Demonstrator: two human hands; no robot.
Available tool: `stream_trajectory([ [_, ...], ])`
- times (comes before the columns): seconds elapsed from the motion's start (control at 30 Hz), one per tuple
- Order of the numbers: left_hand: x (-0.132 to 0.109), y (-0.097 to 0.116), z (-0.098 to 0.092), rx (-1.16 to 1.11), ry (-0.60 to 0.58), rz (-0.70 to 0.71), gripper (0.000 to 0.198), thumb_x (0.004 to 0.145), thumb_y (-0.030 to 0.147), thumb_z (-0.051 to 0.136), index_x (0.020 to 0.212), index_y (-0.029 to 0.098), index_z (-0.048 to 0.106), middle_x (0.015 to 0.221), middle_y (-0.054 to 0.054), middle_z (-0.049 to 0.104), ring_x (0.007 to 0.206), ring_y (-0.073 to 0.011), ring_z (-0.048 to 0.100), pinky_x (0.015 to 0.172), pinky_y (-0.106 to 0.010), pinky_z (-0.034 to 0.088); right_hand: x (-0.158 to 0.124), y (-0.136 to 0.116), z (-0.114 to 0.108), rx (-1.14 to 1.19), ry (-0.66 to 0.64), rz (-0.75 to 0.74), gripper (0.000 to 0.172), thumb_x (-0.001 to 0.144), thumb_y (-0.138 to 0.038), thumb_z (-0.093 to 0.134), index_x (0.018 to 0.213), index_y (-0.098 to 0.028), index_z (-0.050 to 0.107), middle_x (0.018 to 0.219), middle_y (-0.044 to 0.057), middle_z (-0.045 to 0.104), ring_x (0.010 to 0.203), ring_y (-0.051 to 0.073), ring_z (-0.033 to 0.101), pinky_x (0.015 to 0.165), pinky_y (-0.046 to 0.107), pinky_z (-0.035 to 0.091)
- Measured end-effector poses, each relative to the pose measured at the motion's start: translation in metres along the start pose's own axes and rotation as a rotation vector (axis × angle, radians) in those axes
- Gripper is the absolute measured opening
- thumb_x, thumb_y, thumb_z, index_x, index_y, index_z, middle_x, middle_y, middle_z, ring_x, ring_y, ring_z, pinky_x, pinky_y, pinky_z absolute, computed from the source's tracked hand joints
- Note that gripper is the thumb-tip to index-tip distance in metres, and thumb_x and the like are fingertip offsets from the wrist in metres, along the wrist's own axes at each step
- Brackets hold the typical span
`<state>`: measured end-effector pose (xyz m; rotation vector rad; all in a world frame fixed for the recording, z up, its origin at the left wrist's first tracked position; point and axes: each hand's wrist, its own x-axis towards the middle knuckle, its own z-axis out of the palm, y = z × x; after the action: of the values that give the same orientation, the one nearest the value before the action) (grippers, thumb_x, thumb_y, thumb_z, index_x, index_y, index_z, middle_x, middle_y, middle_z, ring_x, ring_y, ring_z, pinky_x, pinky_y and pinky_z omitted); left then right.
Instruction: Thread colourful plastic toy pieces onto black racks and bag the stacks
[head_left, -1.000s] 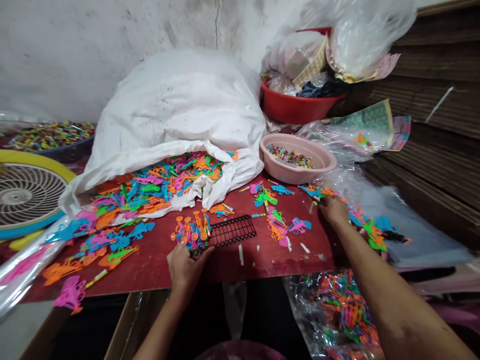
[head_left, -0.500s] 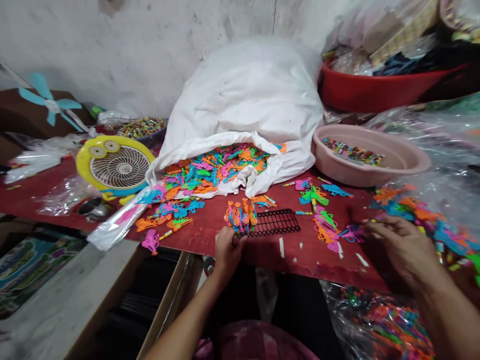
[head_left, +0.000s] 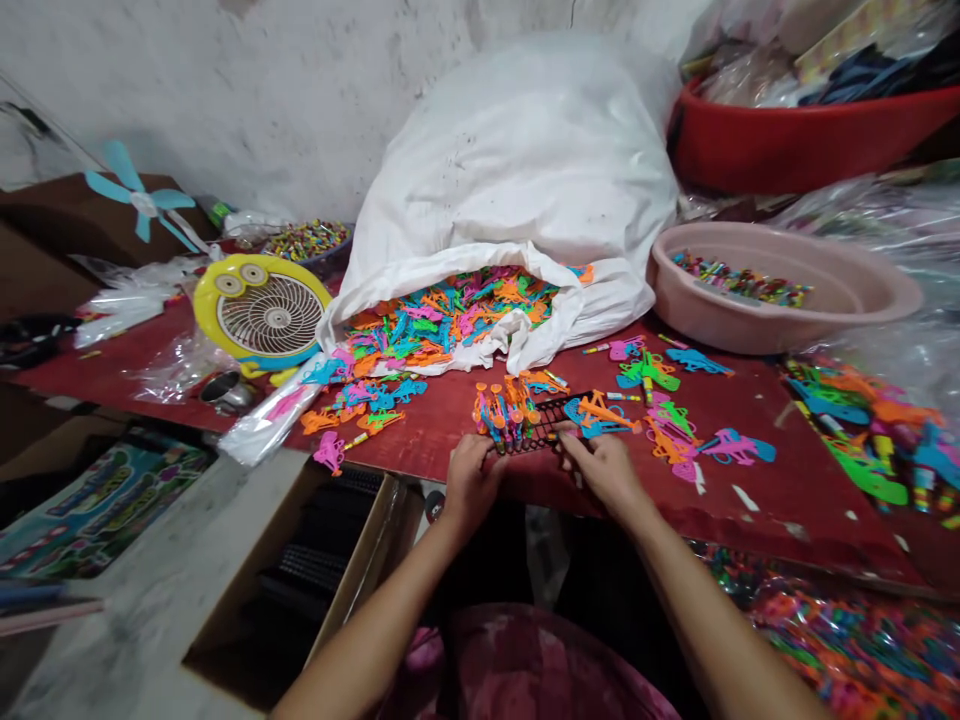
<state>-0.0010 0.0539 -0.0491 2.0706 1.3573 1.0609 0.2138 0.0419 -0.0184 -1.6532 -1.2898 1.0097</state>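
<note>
while the left hand (head_left: pixel 472 478) pinches the near left edge of the black grid rack (head_left: pixel 546 422) on the red table (head_left: pixel 787 500), the right hand (head_left: pixel 606 470) brings its fingertips together over the rack's right part, seemingly on the end of a blue-and-orange toy (head_left: pixel 598 410). the rack looks light, stiff and thin-barred, likely to slide if nudged, so its outer rim seems the best hold; the toy looks light, slick and slightly bendy, best taken by its narrow end.
</note>
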Motion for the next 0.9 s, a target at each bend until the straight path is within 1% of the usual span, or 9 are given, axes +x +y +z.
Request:
stream_trajectory([
  [0.17, -0.001, -0.003, 0.002, 0.005, 0.012, 0.003, 0.009, 0.089, 0.028, 0.059, 0.094, 0.021, 0.062, 0.094, -0.006, 0.064, 0.091, -0.0216, 0.057, 0.080, -0.035, 0.043, 0.005, -0.002, 0.016, -0.174, 0.021, -0.126, 0.040, 0.083, -0.051, 0.048, 0.061, -0.018, 0.060, 0.052, 0.002, 0.061, 0.049, 0.012, 0.052, 0.049, 0.023, 0.033],
  [0.23, -0.001, -0.003, 0.002, 0.006, 0.010, -0.008, 0.009, 0.089, 0.028, 0.059, 0.094, 0.021, 0.063, 0.095, -0.006, 0.065, 0.092, -0.0218, 0.057, 0.081, -0.035, 0.043, 0.006, -0.004, 0.018, -0.259, 0.016, -0.154, 0.040, 0.084, -0.047, 0.047, 0.057, -0.020, 0.056, 0.050, 0.001, 0.059, 0.049, 0.013, 0.051, 0.051, 0.024, 0.032],
  [0.33, -0.001, 0.000, 0.001, 0.010, 0.010, -0.032, 0.007, 0.089, 0.027, 0.058, 0.089, 0.021, 0.062, 0.090, -0.005, 0.064, 0.090, -0.0215, 0.057, 0.079, -0.035, 0.042, 0.006, -0.007, 0.022, -0.405, 0.014, -0.174, 0.041, 0.086, -0.042, 0.045, 0.052, -0.021, 0.051, 0.049, 0.002, 0.057, 0.050, 0.014, 0.052, 0.053, 0.025, 0.031],
  [0.43, -0.001, 0.004, 0.000, 0.011, 0.018, -0.040, 0.007, 0.089, 0.025, 0.058, 0.086, 0.021, 0.062, 0.087, -0.004, 0.063, 0.087, -0.0212, 0.056, 0.077, -0.035, 0.041, 0.008, -0.007, 0.024, -0.554, -0.004, -0.203, 0.042, 0.090, -0.038, 0.044, 0.052, -0.021, 0.052, 0.054, 0.005, 0.060, 0.056, 0.016, 0.056, 0.056, 0.026, 0.033],
  [0.53, -0.001, 0.006, 0.000, 0.004, 0.032, -0.040, 0.006, 0.089, 0.023, 0.057, 0.085, 0.022, 0.061, 0.088, -0.003, 0.064, 0.088, -0.0212, 0.056, 0.078, -0.035, 0.041, 0.009, -0.006, 0.025, -0.712, -0.028, -0.249, 0.041, 0.093, -0.036, 0.042, 0.060, -0.019, 0.060, 0.064, 0.009, 0.066, 0.063, 0.018, 0.059, 0.060, 0.028, 0.034],
  [0.63, -0.002, 0.006, 0.002, -0.002, 0.039, -0.045, 0.006, 0.090, 0.024, 0.056, 0.087, 0.022, 0.061, 0.090, -0.004, 0.065, 0.089, -0.0215, 0.056, 0.080, -0.035, 0.041, 0.008, -0.008, 0.027, -0.828, -0.048, -0.251, 0.040, 0.096, -0.034, 0.039, 0.071, -0.017, 0.066, 0.073, 0.011, 0.068, 0.069, 0.021, 0.062, 0.062, 0.029, 0.035],
  [0.73, -0.001, 0.005, 0.002, -0.005, 0.036, -0.048, 0.008, 0.091, 0.028, 0.057, 0.088, 0.023, 0.062, 0.091, -0.004, 0.066, 0.089, -0.0221, 0.057, 0.080, -0.036, 0.042, 0.007, -0.013, 0.028, -0.857, -0.058, -0.268, 0.035, 0.097, -0.029, 0.036, 0.089, -0.015, 0.068, 0.082, 0.011, 0.070, 0.076, 0.021, 0.064, 0.064, 0.028, 0.035],
  [0.8, 0.000, 0.006, 0.002, 0.006, 0.027, -0.051, 0.008, 0.091, 0.028, 0.056, 0.087, 0.023, 0.062, 0.090, -0.004, 0.065, 0.090, -0.0223, 0.056, 0.080, -0.036, 0.042, 0.006, -0.017, 0.029, -0.859, -0.056, -0.289, 0.032, 0.096, -0.025, 0.036, 0.102, -0.015, 0.065, 0.089, 0.011, 0.070, 0.079, 0.021, 0.064, 0.065, 0.028, 0.036],
  [0.9, 0.001, 0.005, 0.001, 0.024, -0.001, -0.043, 0.010, 0.091, 0.027, 0.057, 0.083, 0.022, 0.060, 0.087, -0.004, 0.064, 0.087, -0.0220, 0.055, 0.078, -0.035, 0.041, 0.007, -0.019, 0.030, -0.852, -0.078, -0.301, 0.029, 0.094, -0.021, 0.037, 0.107, -0.014, 0.063, 0.092, 0.011, 0.070, 0.082, 0.021, 0.064, 0.067, 0.028, 0.036],
])
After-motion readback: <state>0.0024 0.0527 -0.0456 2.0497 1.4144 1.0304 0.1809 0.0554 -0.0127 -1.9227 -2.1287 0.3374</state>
